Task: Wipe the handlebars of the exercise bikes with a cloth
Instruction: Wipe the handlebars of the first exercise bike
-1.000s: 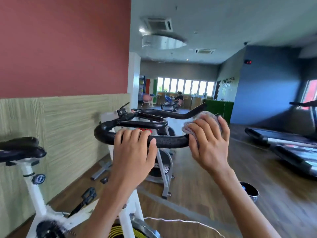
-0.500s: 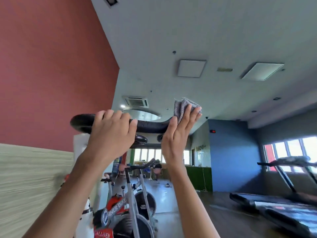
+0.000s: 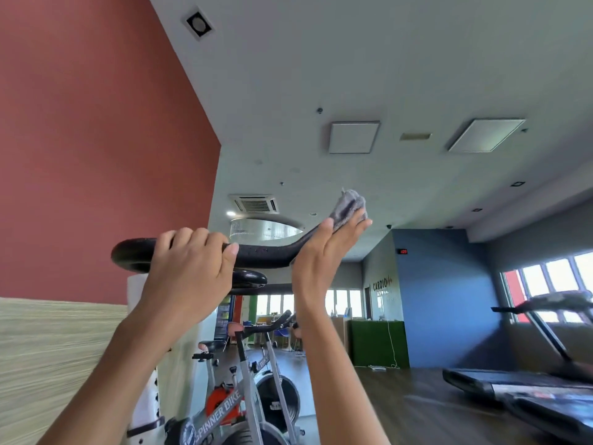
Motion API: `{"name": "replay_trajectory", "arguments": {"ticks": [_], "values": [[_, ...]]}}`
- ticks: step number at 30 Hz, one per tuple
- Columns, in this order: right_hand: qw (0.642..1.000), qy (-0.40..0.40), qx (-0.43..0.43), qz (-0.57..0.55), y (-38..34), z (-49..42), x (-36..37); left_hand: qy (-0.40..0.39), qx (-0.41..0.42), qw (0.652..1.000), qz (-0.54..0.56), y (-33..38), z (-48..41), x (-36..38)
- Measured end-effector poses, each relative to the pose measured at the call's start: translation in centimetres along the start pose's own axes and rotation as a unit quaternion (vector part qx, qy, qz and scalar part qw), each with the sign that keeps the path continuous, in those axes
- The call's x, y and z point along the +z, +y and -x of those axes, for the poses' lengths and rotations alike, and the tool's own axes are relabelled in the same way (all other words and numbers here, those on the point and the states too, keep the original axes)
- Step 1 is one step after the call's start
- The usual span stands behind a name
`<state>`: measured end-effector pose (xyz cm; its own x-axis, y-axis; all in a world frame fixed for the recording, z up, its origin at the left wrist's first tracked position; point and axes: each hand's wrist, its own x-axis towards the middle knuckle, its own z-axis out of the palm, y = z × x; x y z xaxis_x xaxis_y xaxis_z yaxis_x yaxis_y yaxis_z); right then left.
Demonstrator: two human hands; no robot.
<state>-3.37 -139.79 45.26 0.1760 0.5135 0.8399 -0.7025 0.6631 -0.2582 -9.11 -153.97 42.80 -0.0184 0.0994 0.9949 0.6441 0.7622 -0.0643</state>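
Dark wood-plank floor (image 3: 414, 412) spreads from 4 to 6 o'clock. Standing on it: a grey spinner bike (image 3: 224, 409) at 7 o'clock, a black treadmill (image 3: 513, 388) at 4 o'clock, a green cabinet (image 3: 378, 343) at 5 o'clock, with a white cable (image 3: 378, 367) at its foot

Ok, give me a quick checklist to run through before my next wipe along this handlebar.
1. Left hand grips the handlebar to steady it: ok.
2. Cloth sits between the right hand and the bar's upturned right end: ok.
3. Right fingers flat, pressing the cloth on: ok.
4. Cloth wraps fully round the tip: cannot tell, the hand hides it.
5. Stretch of bar between the hands is free for the wipe: ok.
6. Bar surface clean: cannot tell; small specks show on it.
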Motion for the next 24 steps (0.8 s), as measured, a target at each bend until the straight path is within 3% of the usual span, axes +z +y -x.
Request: {"name": "replay_trajectory", "arguments": {"ticks": [4, 9, 11, 13, 16, 20, 21, 22, 24], "values": [[0.992, -0.054, -0.097, 0.060, 1.8, 2.7, -0.1, 0.007, 0.006, 1.000, -0.023, 0.0, 0.0, 0.3], [0.997, -0.019, -0.059, 0.054, 1.4, -1.7, -1.2, 0.018, 0.009, 0.999, -0.038, 0.1, 0.1, 0.0], [0.992, -0.018, -0.096, 0.079, 1.4, 0.1, -0.2, 0.016, 0.006, 0.999, -0.039, 0.2, 0.1, -0.2], [0.961, -0.043, -0.215, 0.168, 2.7, 1.7, -0.5, 0.002, 0.005, 0.999, -0.039, 0.2, 0.1, -0.3], [0.880, -0.082, -0.356, 0.304, 4.7, -1.1, -3.2, -0.011, 0.013, 0.999, -0.030, 0.0, 0.2, -0.2], [0.907, -0.035, -0.279, 0.313, 3.1, -3.7, -3.5, -0.007, 0.017, 1.000, -0.025, -0.3, 0.2, -0.1], [0.898, -0.037, -0.294, 0.324, 2.9, -3.1, -3.1, -0.005, 0.018, 1.000, -0.021, -0.4, 0.2, -0.1], [0.873, -0.059, -0.343, 0.341, 3.1, -2.5, -3.0, -0.003, 0.018, 1.000, -0.017, -0.4, 0.3, 0.0], [0.775, -0.151, -0.486, 0.375, 3.8, -2.8, -4.4, 0.003, 0.019, 1.000, -0.012, -0.3, 0.3, 0.1]]}}
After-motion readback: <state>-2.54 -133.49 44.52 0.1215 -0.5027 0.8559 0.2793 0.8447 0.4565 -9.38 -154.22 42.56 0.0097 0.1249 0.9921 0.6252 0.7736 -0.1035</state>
